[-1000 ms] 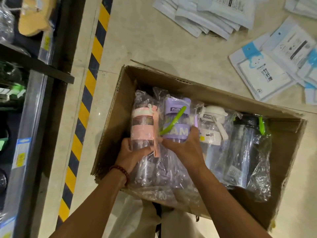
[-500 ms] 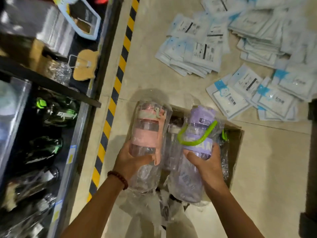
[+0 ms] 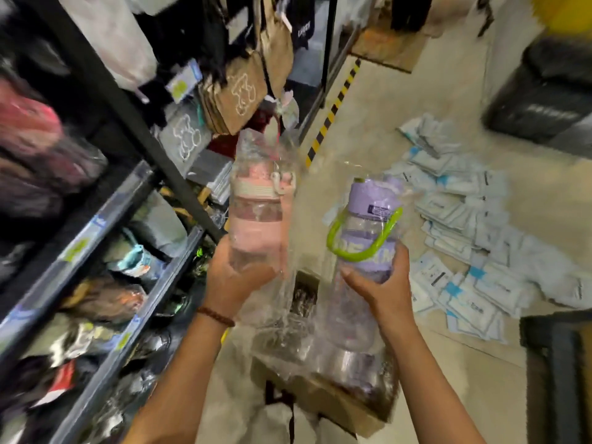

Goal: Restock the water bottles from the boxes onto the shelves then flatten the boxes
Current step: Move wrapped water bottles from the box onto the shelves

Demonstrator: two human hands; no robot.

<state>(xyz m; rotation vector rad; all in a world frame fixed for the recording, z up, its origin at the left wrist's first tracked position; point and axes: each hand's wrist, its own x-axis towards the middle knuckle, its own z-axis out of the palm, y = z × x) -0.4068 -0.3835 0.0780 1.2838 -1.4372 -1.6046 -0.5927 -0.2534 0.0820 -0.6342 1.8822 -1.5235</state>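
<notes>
Cardboard box [image 3: 339, 402] sits at six o'clock below both forearms. Left hand [image 3: 230, 280] grips the pink bottle [image 3: 256, 216], right hand [image 3: 384, 290] the purple bottle [image 3: 368, 238], fingers curled around their lower bodies. Shelves [image 3: 105, 225] stand at nine o'clock, scattered packets [image 3: 474, 251] at three.

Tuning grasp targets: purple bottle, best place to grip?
Grip the purple bottle round its clear lower barrel, from below and the right, as the right hand does. It stands upright; the green strap loops across the upper body, and loose wrap looks slippery.
</notes>
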